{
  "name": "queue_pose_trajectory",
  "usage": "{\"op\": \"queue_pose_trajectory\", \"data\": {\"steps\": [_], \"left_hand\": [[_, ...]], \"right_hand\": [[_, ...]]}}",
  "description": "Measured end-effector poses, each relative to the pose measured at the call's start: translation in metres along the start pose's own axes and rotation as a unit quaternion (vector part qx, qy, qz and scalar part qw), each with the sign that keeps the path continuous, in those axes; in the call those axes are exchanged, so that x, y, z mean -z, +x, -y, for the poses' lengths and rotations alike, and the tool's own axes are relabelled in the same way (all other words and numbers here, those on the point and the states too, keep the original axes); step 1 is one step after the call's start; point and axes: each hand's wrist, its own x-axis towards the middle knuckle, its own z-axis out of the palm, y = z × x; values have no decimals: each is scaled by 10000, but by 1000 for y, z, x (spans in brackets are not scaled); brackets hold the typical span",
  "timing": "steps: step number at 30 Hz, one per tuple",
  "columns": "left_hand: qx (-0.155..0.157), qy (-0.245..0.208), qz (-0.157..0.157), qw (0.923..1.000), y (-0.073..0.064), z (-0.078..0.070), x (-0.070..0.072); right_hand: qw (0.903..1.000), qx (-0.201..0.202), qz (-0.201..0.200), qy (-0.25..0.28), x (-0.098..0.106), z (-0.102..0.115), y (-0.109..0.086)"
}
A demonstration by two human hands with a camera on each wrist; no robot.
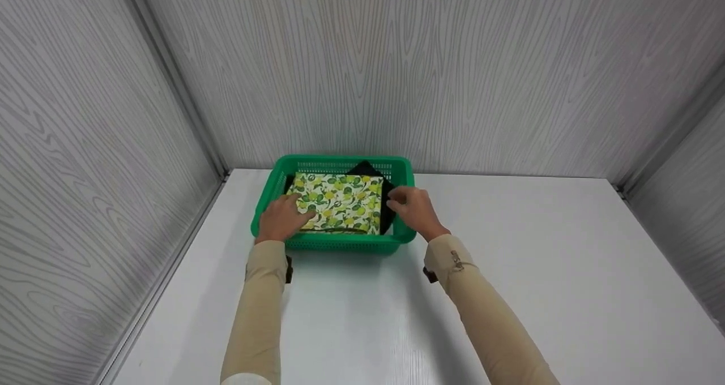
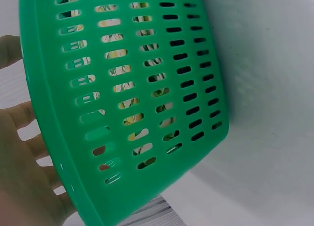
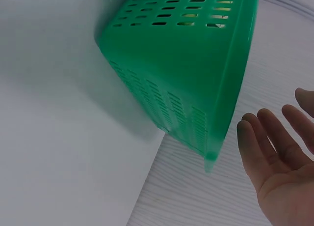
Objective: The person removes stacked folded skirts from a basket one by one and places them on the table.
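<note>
A folded cloth with a lemon-and-leaf print (image 1: 342,202) lies in a green plastic basket (image 1: 334,242), on top of something black (image 1: 365,169) that pokes out at the back and right. My left hand (image 1: 280,218) is over the basket's front left corner, thumb and fingers spread at the cloth's left edge; whether they touch it I cannot tell. In the left wrist view its fingers (image 2: 24,113) show behind the rim. My right hand (image 1: 417,208) hovers by the right rim, fingers loosely bent. The right wrist view shows that palm (image 3: 289,186) holding nothing, apart from the basket.
The basket stands on a white table (image 1: 538,260), close to the back wall (image 1: 396,79). Grey wood-grain panels rise at the left (image 1: 73,164) and right. Table surface extends in front of the basket and to its right.
</note>
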Motion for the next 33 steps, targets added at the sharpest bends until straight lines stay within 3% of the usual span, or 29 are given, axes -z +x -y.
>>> {"op": "queue_pose_trajectory", "data": {"steps": [3,8,14,25,30,33], "left_hand": [[242,-166,332,9990,3,-1,3],[410,-366,562,9969,10,-4,7],[601,-508,663,9947,14,-2,6],[653,-853,706,9917,19,8,-8],[944,-1115,883,9853,24,9,-11],[1212,-1358,1063,9775,26,8,-9]], "right_hand": [[9991,-312,167,215,-7,3,3],[9928,-834,483,706,-16,10,7],[9799,-1374,811,1195,-28,11,4],[9650,-1810,934,1651,-43,10,10],[9548,-2122,1053,1797,-49,6,16],[9499,-2257,1058,1884,-50,4,20]]}}
